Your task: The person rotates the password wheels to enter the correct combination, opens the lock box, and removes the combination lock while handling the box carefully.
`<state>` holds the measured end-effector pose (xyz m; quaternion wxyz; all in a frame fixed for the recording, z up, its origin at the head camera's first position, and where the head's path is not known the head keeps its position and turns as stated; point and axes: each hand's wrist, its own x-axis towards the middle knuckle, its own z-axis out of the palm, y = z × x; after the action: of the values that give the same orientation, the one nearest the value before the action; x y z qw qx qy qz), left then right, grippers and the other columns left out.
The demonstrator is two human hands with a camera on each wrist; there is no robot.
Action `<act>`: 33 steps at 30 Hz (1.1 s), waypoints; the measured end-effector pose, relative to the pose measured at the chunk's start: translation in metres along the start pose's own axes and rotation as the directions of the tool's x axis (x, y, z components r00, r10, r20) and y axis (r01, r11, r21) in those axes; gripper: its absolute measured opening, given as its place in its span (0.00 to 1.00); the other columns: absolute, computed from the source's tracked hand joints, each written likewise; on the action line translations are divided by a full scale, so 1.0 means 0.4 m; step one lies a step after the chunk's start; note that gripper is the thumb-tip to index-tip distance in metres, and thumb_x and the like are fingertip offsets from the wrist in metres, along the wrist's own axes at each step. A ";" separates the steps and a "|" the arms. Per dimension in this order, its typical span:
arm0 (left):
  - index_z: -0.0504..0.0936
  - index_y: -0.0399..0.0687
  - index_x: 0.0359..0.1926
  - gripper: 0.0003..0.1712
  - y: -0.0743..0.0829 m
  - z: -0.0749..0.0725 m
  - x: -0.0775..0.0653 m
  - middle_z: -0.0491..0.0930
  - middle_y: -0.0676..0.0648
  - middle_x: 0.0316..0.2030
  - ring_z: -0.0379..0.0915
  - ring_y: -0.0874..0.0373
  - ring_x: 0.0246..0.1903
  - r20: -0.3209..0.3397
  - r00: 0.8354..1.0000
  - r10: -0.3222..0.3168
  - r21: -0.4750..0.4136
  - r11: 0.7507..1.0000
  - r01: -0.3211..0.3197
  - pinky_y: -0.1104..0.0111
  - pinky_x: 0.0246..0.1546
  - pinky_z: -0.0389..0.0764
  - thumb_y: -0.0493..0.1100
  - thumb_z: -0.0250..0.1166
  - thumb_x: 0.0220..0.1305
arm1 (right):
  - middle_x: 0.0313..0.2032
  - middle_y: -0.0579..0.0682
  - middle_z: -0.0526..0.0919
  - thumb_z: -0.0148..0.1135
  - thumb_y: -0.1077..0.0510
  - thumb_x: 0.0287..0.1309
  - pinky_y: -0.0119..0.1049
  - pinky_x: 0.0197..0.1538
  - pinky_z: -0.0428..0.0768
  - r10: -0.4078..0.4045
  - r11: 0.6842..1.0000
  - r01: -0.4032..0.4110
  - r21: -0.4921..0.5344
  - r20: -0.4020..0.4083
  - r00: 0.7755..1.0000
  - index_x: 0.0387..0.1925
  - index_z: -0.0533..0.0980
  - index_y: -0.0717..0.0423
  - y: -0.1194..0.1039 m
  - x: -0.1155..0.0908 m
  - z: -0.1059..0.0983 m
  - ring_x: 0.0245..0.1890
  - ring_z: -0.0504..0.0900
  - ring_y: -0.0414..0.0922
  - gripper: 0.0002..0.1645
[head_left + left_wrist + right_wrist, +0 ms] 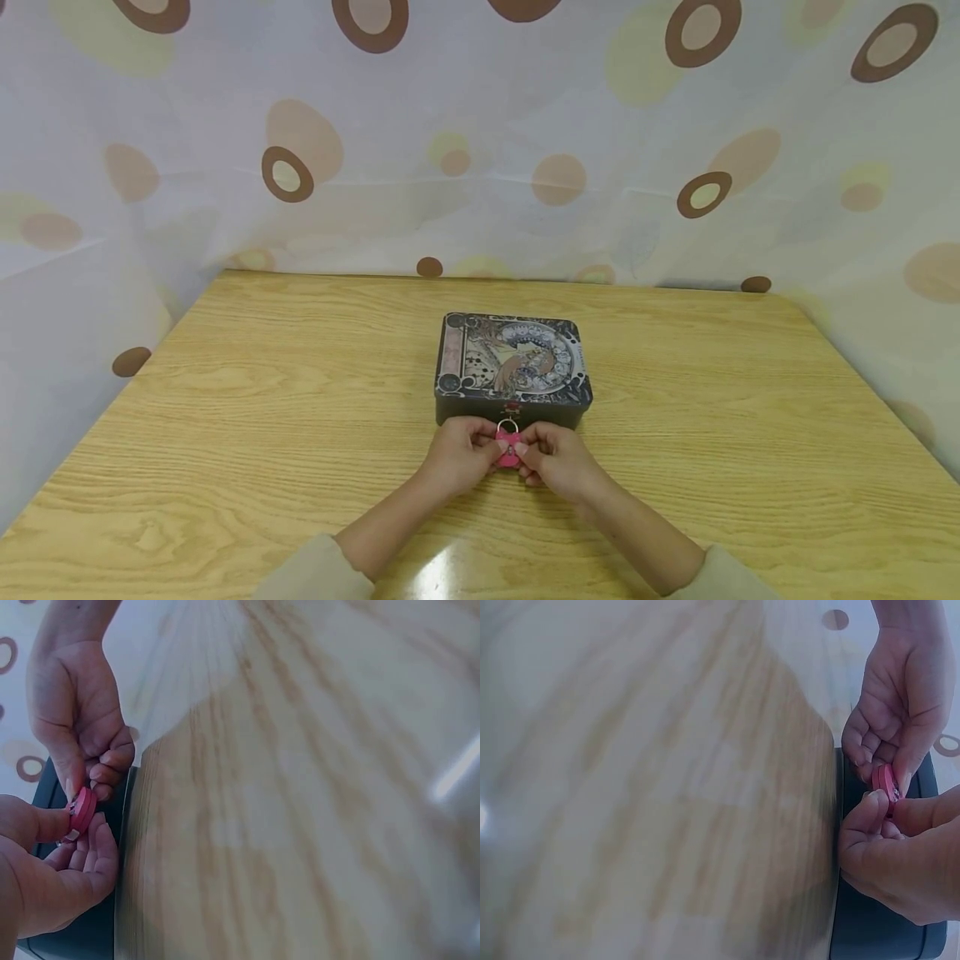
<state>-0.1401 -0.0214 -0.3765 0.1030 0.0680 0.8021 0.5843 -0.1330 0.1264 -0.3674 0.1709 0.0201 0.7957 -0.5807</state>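
Observation:
A small pink padlock (509,451) with a silver shackle is pinched from both sides by the two hands. The left hand (461,454) has its thumb on the padlock's face at one side, and the right hand (562,460) mirrors it at the other. Directly behind stands a dark tin box (514,358) with a lid illustrated with a figure in profile. The shackle points up toward the box's reddish front clasp (512,408), overlapping the box front in the head view. Both wrist views show the pink padlock (82,812) edge-on between the fingertips, before the dark box wall (877,922).
The box stands on a light wood-grain table (247,417). A pale curtain (480,125) with brown and yellow oval patterns hangs behind the table and along both sides. Light reflects off the table near the front edge.

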 end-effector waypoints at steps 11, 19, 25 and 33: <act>0.79 0.25 0.36 0.09 0.009 -0.002 -0.003 0.82 0.36 0.26 0.75 0.60 0.22 0.009 1.000 -0.010 0.009 1.000 0.010 0.71 0.24 0.81 0.31 0.59 0.57 | 0.23 0.48 0.74 0.50 0.67 0.62 0.28 0.29 0.76 0.003 1.000 -0.003 -0.015 0.008 1.000 0.37 0.71 0.71 -0.002 0.003 -0.005 0.24 0.73 0.38 0.08; 0.77 0.23 0.42 0.12 0.004 -0.002 0.001 0.81 0.34 0.32 0.76 0.60 0.23 0.037 0.998 -0.052 -0.054 0.997 0.054 0.69 0.28 0.83 0.31 0.55 0.63 | 0.23 0.47 0.74 0.50 0.66 0.61 0.29 0.30 0.77 0.003 1.000 -0.003 -0.015 0.009 1.000 0.37 0.71 0.71 -0.002 0.002 -0.010 0.25 0.73 0.38 0.08; 0.77 0.23 0.42 0.12 0.001 0.000 0.002 0.81 0.33 0.33 0.78 0.58 0.25 0.039 0.998 -0.053 -0.056 0.997 0.055 0.69 0.29 0.83 0.31 0.55 0.63 | 0.23 0.47 0.73 0.50 0.66 0.61 0.28 0.30 0.76 0.006 1.000 -0.006 -0.006 0.011 1.000 0.36 0.71 0.71 -0.005 -0.001 -0.011 0.24 0.73 0.38 0.07; 0.77 0.23 0.42 0.13 -0.002 -0.001 0.002 0.81 0.34 0.34 0.79 0.57 0.27 0.047 0.998 -0.048 -0.059 0.997 0.051 0.69 0.30 0.83 0.31 0.58 0.60 | 0.23 0.47 0.73 0.50 0.66 0.62 0.27 0.30 0.77 0.005 1.000 -0.005 0.005 0.024 1.000 0.37 0.70 0.71 -0.002 -0.001 -0.013 0.24 0.73 0.38 0.08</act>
<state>-0.1410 -0.0218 -0.3771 0.1376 0.0585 0.7831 0.6036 -0.1341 0.1309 -0.3650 0.1819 0.0158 0.7920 -0.5826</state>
